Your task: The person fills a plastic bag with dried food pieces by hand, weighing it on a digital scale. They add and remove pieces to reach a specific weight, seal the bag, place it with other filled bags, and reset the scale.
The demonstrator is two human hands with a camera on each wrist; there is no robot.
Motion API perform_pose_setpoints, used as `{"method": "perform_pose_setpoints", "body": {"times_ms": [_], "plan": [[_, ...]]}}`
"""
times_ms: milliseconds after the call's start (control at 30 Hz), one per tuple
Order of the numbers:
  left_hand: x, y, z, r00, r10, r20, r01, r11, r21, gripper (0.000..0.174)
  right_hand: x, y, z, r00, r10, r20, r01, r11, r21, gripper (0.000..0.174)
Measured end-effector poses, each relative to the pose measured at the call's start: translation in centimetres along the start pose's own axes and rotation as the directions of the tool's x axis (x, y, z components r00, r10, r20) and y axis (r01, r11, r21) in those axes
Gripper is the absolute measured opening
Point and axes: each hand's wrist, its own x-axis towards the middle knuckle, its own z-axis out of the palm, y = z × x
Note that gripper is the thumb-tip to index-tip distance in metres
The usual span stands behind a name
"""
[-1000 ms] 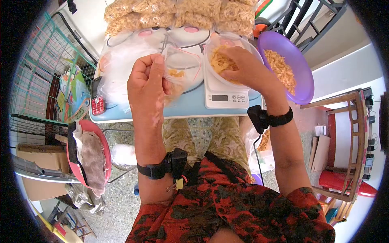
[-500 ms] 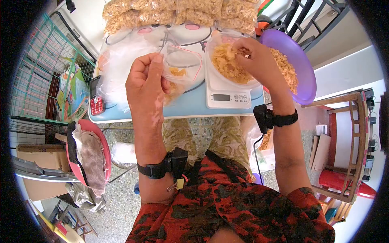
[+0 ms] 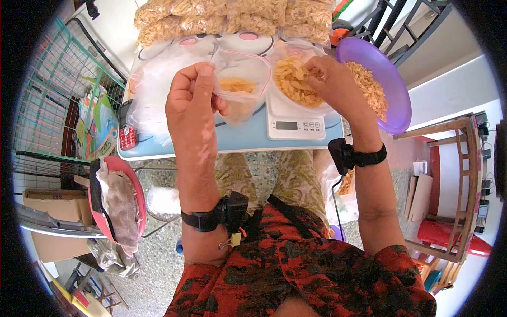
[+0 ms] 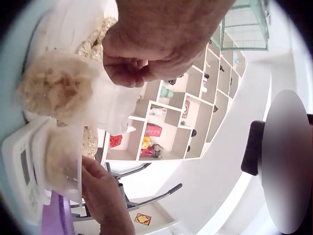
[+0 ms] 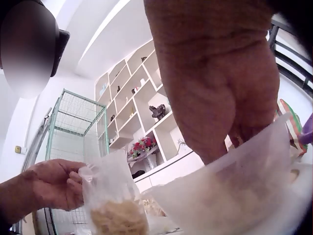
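Note:
My left hand (image 3: 193, 95) pinches the side of a clear zip bag (image 3: 248, 66) between thumb and fingers. The bag's mouth gapes, and yellowish dried flakes (image 5: 120, 218) lie in its bottom. A translucent plastic bowl (image 5: 234, 188) stands on a white kitchen scale (image 3: 278, 116) to the right, holding more pale yellow flakes (image 3: 297, 79). My right hand (image 3: 338, 84) reaches over the bowl's right side, its fingers bent and the tips at the flakes. In the right wrist view the bowl's wall hides these fingertips, and I cannot tell whether they hold flakes.
Several filled bags of flakes (image 3: 253, 24) line the table's far edge. Empty clear bags (image 3: 158, 90) lie left, with a red-keyed phone (image 3: 128, 137) at the corner. A purple basin (image 3: 398, 98) of flakes tilts beside the scale. A green wire cage (image 3: 39, 95) stands further left.
My right hand came up from deep in the bowl, uncovering more flakes, then shifted slightly left and down over them. In my left hand the zip bag's mouth has turned and spread wider.

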Motion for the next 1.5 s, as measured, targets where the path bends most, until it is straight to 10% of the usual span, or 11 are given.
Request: {"method": "perform_pose_setpoints", "body": {"times_ms": [367,667,967,1133,1267,1500], "plan": [[0.0,-0.4,-0.1,1.0,-0.029,-0.007,0.029,0.999,0.026,0.023,-0.7,-0.2,0.2,0.965,-0.239,0.105,0.242,0.97,-0.016,0.045],[0.1,-0.3,-0.3,0.999,-0.026,-0.03,0.027,0.999,0.031,0.023,0.1,0.4,0.8,0.975,-0.188,0.12,0.201,0.974,-0.108,0.027],[0.0,-0.4,-0.1,0.999,-0.038,-0.01,0.038,0.999,0.014,0.022,0.1,0.5,-0.4,0.989,0.027,-0.144,0.01,0.968,0.251,0.017],[-0.3,-0.3,0.1,0.999,-0.039,0.001,0.039,0.999,0.028,0.023,0.3,0.0,-0.7,0.954,0.294,0.063,-0.205,0.48,0.853,0.018],[-0.3,-0.4,0.0,0.999,-0.039,0.029,0.038,0.999,0.034,0.024,0.2,0.9,0.0,0.926,0.332,0.18,-0.217,0.079,0.973,0.016],[-0.3,-0.4,0.2,0.996,-0.065,0.053,0.065,0.998,0.004,0.025,-0.1,0.4,-0.2,0.912,0.325,0.249,-0.225,-0.111,0.968,0.016]]}}
